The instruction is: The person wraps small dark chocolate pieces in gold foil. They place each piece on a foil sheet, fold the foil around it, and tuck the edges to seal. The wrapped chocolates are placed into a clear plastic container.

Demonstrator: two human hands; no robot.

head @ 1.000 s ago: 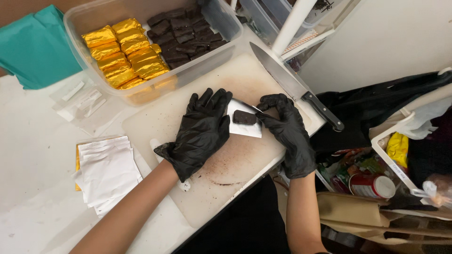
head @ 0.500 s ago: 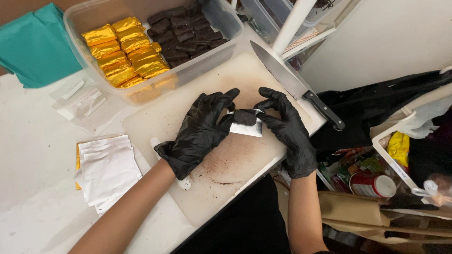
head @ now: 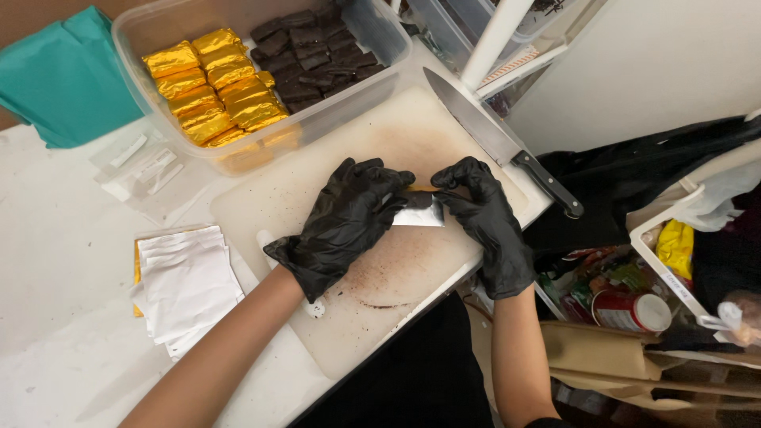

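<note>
Both hands wear black gloves and meet over a white cutting board [head: 317, 198]. My left hand [head: 345, 226] and my right hand [head: 479, 218] pinch a small foil wrapper [head: 418, 212] from either side, its white side up and a gold edge showing at the top. The dark piece inside is now covered by the foil. Behind the board, a clear plastic tub [head: 372, 75] holds gold-wrapped pieces [head: 214, 83] on the left and bare dark chocolate pieces [head: 313, 51] on the right.
A large kitchen knife [head: 495, 143] lies on the board's far right corner. A stack of foil sheets [head: 186, 285] lies left of the board, with small clear bags [head: 139, 166] and a teal cloth [head: 67, 79] beyond. Bags and a white basket [head: 674, 261] sit to the right.
The dark piece lay exposed on the foil; both hands have since folded the foil over it, so it is covered now.
</note>
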